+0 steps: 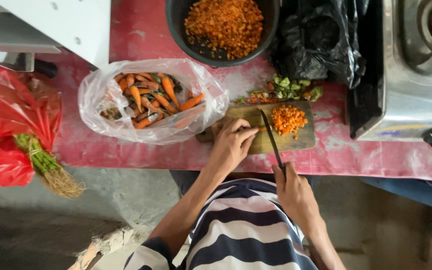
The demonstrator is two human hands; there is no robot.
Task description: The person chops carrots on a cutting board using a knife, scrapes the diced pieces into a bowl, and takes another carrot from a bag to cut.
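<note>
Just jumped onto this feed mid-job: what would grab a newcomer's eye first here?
The orange: a heap of diced carrot on the wooden cutting board at centre, and a black bowl of more dice at the top. The right hand holds a dark knife over the board while the left hand pins a carrot piece. To the left sits a clear bag of whole carrots.

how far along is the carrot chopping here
Done: the dark bowl holds a heap of diced carrot, with a smaller pile on the cutting board. In hand: the left hand pins a carrot piece while the right hand holds the knife. Left: many whole carrots in the clear bag.
</note>
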